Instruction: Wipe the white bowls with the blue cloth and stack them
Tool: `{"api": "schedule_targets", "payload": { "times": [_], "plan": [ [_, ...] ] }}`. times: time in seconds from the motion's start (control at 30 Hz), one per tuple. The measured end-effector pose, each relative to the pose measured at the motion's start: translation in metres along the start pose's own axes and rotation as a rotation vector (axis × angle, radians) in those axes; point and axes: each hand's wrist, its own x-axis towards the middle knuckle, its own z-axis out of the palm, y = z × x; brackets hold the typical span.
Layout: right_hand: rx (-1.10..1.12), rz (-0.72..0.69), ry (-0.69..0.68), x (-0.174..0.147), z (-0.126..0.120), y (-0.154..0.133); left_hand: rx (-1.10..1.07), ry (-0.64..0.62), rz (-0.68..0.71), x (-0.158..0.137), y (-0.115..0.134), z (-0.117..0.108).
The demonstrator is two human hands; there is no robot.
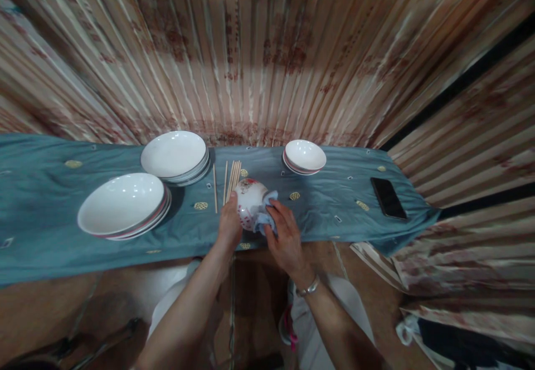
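My left hand point(229, 223) grips the left side of a white bowl point(249, 196) with red flower patterns. The bowl is tilted, its patterned outside facing up, over the front part of the table. Against the bowl's right side, my right hand point(286, 236) presses a light blue cloth point(264, 217), its fingers closed on it. Just behind the bowl lie several wooden chopsticks point(234, 176), most side by side, with two apart to the left. The bowl's inside and most of my left fingers are hidden.
Stacked large bowls point(121, 205) stand at the left, with stacked plates point(174, 155) behind them. Small stacked bowls point(304, 157) sit at the back right. A black phone point(388, 198) lies near the right end of the teal tablecloth point(334, 197). Pleated curtains point(259, 52) hang behind.
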Motion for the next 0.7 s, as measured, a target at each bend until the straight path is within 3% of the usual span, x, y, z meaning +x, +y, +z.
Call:
{"api": "schedule_targets", "payload": {
  "times": [0.2, 0.7],
  "plan": [
    [-0.077, -0.175, -0.086, 0.002, 0.005, -0.004, 0.229, 0.016, 0.127, -0.007, 0.002, 0.001],
    [-0.038, 0.035, -0.022, 0.021, -0.002, 0.007, 0.324, -0.069, 0.144, -0.015, 0.003, 0.003]
  ]
}}
